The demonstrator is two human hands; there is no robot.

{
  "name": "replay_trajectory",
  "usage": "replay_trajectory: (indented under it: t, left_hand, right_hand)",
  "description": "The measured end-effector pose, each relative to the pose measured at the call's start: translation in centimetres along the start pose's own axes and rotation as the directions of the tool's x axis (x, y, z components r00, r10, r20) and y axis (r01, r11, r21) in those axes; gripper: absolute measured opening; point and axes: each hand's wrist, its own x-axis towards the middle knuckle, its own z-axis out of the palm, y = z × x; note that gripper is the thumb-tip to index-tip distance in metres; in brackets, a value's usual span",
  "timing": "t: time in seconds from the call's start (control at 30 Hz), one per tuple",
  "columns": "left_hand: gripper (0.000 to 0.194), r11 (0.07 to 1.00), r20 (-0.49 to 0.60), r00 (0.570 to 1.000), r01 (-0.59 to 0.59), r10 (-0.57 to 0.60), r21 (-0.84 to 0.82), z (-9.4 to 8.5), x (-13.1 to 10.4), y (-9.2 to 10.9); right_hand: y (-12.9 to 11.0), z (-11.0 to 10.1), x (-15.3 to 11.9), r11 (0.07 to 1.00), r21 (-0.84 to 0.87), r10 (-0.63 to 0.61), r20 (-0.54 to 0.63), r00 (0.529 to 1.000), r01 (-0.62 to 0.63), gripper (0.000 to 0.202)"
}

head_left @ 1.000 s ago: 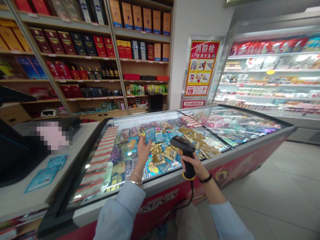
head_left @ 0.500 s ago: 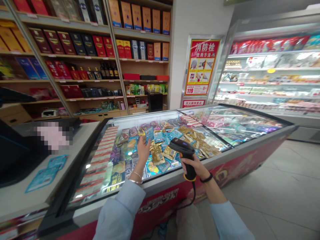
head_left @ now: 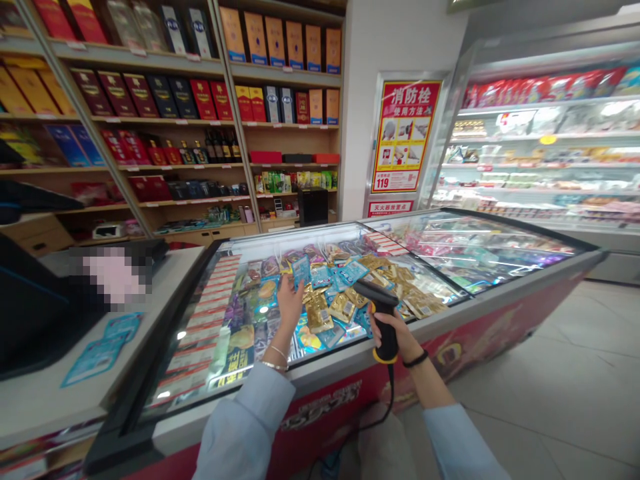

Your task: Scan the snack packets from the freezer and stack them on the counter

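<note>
My left hand is raised over the glass-topped freezer, its fingers closed on a small blue packet. In my right hand is a black and yellow barcode scanner, gripped by its handle, with its head pointing left and a cable hanging below. Beneath and between the hands, gold packets and more blue packets lie in a loose pile on the freezer's glass.
The freezer stretches across the front. Left of it, a counter bears blue packets and dark equipment. Shelves of boxes and a lit chilled cabinet stand behind.
The whole view has shifted slightly, so the scene sits a little further right. The scanner is slightly lower and its head is tilted more. My left hand keeps the blue packet.
</note>
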Motion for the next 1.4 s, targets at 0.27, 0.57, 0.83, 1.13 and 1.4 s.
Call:
replay_trajectory:
  t: [0.27,0.57,0.83,1.13,1.4]
  left_hand:
    - [0.027,0.996,0.051,0.999,-0.010,0.015,-0.093,0.2,0.0,-0.3]
    - [0.033,0.973,0.135,0.990,0.061,-0.032,-0.221,-3.5,-1.2,0.7]
    - [0.038,0.986,-0.040,0.999,0.030,-0.037,-0.164,-20.0,-0.6,0.6]
    - [0.033,0.813,-0.490,0.857,0.398,-0.163,0.426,-37.2,-0.9,-1.7]
    - [0.045,0.375,-0.510,0.860,0.477,-0.014,0.795,-38.6,-1.4,-2.1]
  right_hand:
    - [0.8,-1.4,0.2,0.999,0.031,-0.030,-0.095,0.995,0.033,0.031]
    - [1.2,-0.2,0.4,1.000,-0.016,0.001,-0.160,0.987,-0.003,0.031]
    - [2.5,6.8,2.0,1.000,-0.017,0.016,0.027,1.000,-0.016,0.031]
    - [5.6,11.1,2.8,0.997,0.003,0.082,0.110,0.991,-0.083,0.032]
    - [5.7,10.9,2.6,0.995,-0.010,0.098,0.108,0.989,-0.097,0.031]
